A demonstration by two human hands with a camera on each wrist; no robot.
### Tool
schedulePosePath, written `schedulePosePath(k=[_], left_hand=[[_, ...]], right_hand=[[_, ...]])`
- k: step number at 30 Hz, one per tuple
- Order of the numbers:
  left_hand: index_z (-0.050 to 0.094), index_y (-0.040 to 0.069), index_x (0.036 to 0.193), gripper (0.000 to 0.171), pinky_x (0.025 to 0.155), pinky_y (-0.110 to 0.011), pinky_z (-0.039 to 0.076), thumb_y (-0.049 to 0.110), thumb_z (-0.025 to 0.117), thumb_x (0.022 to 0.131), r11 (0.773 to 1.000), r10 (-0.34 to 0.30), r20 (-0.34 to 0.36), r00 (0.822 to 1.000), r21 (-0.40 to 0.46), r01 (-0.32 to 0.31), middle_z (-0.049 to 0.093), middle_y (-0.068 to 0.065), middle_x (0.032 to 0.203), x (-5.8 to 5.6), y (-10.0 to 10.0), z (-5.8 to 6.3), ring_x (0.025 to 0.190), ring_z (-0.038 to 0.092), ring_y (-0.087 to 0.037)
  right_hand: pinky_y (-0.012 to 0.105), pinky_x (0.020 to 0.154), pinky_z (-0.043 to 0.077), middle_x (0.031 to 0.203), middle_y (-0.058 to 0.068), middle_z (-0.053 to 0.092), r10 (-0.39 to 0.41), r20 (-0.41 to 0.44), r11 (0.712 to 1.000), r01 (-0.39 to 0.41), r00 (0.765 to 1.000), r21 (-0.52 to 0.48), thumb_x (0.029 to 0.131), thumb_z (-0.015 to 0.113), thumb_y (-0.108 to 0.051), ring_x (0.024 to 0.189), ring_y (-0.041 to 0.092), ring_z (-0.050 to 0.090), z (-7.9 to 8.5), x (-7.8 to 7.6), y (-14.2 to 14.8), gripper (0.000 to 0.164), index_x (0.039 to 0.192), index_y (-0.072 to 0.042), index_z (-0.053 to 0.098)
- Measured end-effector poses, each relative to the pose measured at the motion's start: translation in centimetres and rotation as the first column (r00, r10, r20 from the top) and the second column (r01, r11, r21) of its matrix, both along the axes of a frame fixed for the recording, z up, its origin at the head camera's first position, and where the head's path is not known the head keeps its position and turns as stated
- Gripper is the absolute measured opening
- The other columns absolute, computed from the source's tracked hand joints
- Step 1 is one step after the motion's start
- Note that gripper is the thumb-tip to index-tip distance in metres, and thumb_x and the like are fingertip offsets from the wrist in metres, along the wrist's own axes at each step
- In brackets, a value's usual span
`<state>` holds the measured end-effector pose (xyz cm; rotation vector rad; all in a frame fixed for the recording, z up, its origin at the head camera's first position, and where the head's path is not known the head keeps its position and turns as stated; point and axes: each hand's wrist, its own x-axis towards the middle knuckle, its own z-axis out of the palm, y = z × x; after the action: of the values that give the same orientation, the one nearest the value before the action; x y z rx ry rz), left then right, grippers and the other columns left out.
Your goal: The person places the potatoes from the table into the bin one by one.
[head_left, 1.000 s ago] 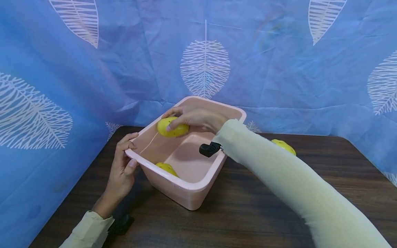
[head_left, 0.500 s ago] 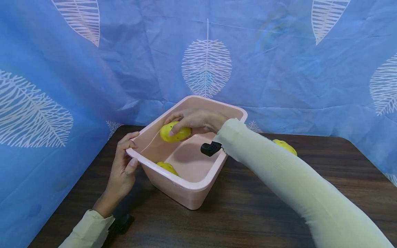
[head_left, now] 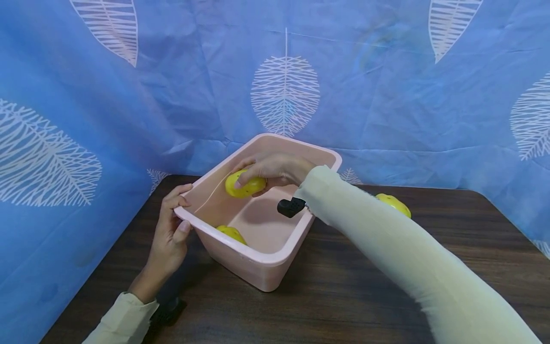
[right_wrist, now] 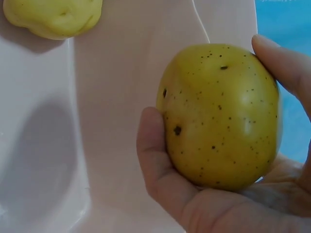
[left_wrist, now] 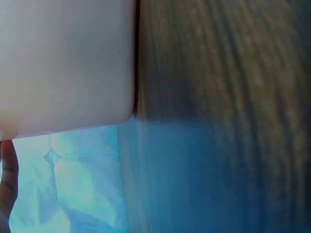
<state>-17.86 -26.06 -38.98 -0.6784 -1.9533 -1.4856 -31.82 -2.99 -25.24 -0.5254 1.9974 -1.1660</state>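
your left fingers [head_left: 178,190] grip the bin [head_left: 257,274]; right fingers [right_wrist: 153,141] curl round the potato [right_wrist: 221,116] and, if slackened, could drop it.

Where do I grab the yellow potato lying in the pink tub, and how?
I'd hold the yellow potato round its plump middle, coming from above: the pink tub is open on top, and its walls probably block reaching from the sides.

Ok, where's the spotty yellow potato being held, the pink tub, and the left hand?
Held potato [right_wrist: 218,116]: right wrist view, middle of its spotted side.
Pink tub [head_left: 267,230]: head view, bare floor inside it.
Left hand [head_left: 166,237]: head view, middle of the hand, near the thumb.
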Motion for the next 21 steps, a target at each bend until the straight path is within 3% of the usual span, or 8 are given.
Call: schedulePosePath(k=[4, 12, 21], left_hand=[[0.036, -0.009, 0.128, 0.037, 0.108, -0.019, 0.043, 0.019, 0.050, 0.107, 1.000, 0.010, -0.003, 1.000, -0.011, -0.010, 0.036, -0.011, 0.162, 0.02, 0.00, 0.06, 0.142, 0.040, -0.027], [0.035, -0.010, 0.128, 0.038, 0.110, -0.019, 0.043, 0.018, 0.050, 0.107, 1.000, 0.002, 0.002, 1.000, -0.006, -0.002, 0.035, -0.011, 0.162, 0.18, 0.03, 0.19, 0.143, 0.039, -0.027], [0.035, -0.009, 0.128, 0.036, 0.110, -0.021, 0.041, 0.015, 0.049, 0.106, 1.000, 0.024, 0.025, 0.999, -0.019, -0.024, 0.035, -0.011, 0.162, 0.22, 0.15, 0.22, 0.143, 0.038, -0.028]], right_hand=[[0.035, 0.085, 0.060, 0.137, 0.013, 0.057, -0.012, -0.010, 1.000, 0.012, 1.000, 0.002, 0.095, 0.073, -0.016, 0.114, 0.026, 0.058, 0.05, 0.10, 0.04, 0.054, 0.147, -0.012, 0.057], [0.045, 0.098, 0.058, 0.137, 0.011, 0.058, -0.024, -0.017, 1.000, 0.024, 1.000, -0.007, 0.095, 0.073, -0.017, 0.115, 0.026, 0.058, 0.13, 0.28, 0.04, 0.053, 0.146, -0.011, 0.058], [0.051, 0.107, 0.053, 0.151, 0.010, 0.055, -0.059, -0.006, 0.997, 0.059, 0.998, -0.051, 0.098, 0.070, -0.019, 0.141, 0.038, 0.053, 0.43, 0.15, 0.42, 0.051, 0.146, -0.011, 0.056]])
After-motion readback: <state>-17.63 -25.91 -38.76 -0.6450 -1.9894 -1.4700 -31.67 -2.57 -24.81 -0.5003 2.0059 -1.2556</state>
